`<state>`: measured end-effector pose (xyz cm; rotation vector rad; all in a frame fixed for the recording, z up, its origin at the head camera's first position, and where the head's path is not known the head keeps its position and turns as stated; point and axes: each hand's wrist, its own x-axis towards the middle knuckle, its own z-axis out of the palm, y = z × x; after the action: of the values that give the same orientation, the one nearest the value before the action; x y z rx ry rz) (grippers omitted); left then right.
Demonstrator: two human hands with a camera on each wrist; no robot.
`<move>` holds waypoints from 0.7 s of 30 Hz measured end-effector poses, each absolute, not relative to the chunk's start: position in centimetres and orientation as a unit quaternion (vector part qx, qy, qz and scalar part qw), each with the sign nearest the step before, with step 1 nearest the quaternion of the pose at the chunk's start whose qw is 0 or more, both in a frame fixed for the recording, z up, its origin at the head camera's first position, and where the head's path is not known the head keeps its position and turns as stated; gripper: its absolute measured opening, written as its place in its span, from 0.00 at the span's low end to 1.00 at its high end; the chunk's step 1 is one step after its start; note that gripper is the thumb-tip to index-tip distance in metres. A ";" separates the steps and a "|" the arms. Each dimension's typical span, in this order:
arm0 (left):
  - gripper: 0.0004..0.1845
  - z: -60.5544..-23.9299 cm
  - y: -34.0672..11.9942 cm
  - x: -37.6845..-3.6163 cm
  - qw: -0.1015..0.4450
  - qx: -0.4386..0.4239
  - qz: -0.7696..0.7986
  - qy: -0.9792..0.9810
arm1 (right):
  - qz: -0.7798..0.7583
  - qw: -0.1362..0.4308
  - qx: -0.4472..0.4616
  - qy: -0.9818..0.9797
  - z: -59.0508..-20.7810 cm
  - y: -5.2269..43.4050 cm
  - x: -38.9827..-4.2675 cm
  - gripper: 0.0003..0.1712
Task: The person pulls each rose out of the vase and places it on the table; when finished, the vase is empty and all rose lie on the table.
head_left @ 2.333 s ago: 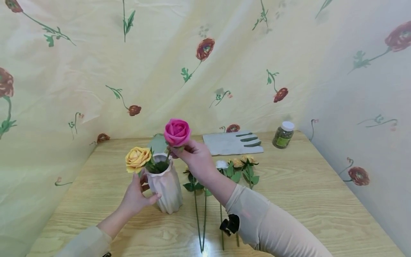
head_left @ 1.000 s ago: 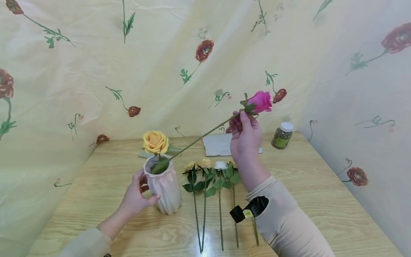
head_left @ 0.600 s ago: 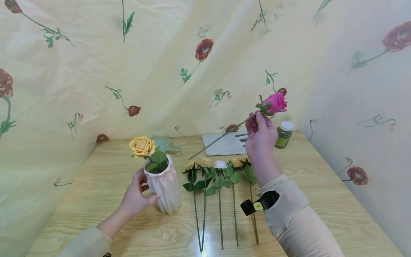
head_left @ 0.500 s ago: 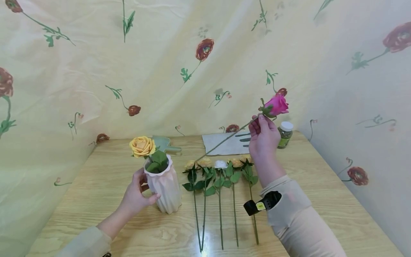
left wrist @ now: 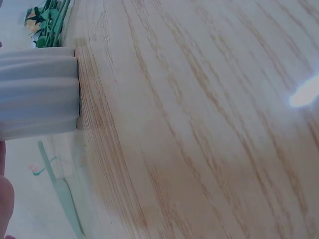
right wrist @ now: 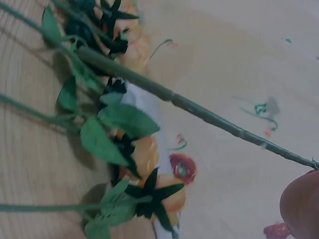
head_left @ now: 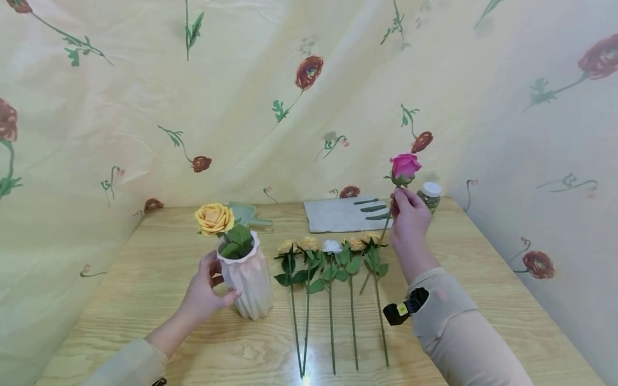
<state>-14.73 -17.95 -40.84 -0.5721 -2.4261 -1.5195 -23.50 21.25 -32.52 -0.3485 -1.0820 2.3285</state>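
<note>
My left hand (head_left: pixel 205 292) holds the pale ridged vase (head_left: pixel 252 292) from its left side, thumb across the front; some fingers are hidden behind it. A yellow rose (head_left: pixel 214 219) with green leaves leans out of the vase's mouth to the left. Over on the right, my right hand (head_left: pixel 411 220) pinches a pink rose (head_left: pixel 405 166) just below its bloom. Its stem (right wrist: pixel 199 110) slants down behind the flowers lying on the table, partly hidden. In the left wrist view the vase's lower part stands sideways, and only fingertips show at the edge.
Several roses lie side by side on the wooden table (head_left: pixel 169 343), yellow ones around a white rose (head_left: pixel 331 246), stems toward me. Behind them is a grey-white glove (head_left: pixel 330 215). A green trowel (head_left: pixel 243 214) sits behind the vase, and a white-lidded jar (head_left: pixel 431 190) is partly behind my right hand.
The pink rose has come out of the vase and moved right with my right hand. Its stem has swung from slanted to nearly upright. My left hand stays on the vase.
</note>
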 end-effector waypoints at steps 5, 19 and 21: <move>0.46 -41.0 -18.0 -15.0 0.114 -0.206 -0.525 -0.818 | 0.838 0.278 -0.152 -0.443 -33.6 22.4 -23.4 0.10; 0.46 -39.2 -17.3 -13.9 0.126 -0.205 -0.510 -0.826 | 0.730 0.270 -0.216 -0.590 -37.1 24.9 -22.5 0.13; 0.45 -38.5 -17.0 -13.6 0.130 -0.207 -0.507 -0.826 | 0.715 0.263 -0.225 -0.608 -37.6 25.2 -22.3 0.14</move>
<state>-13.56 -17.05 -38.55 -0.6027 -2.3998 -1.4742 -22.34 25.18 -37.65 -0.6074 -1.6451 1.9330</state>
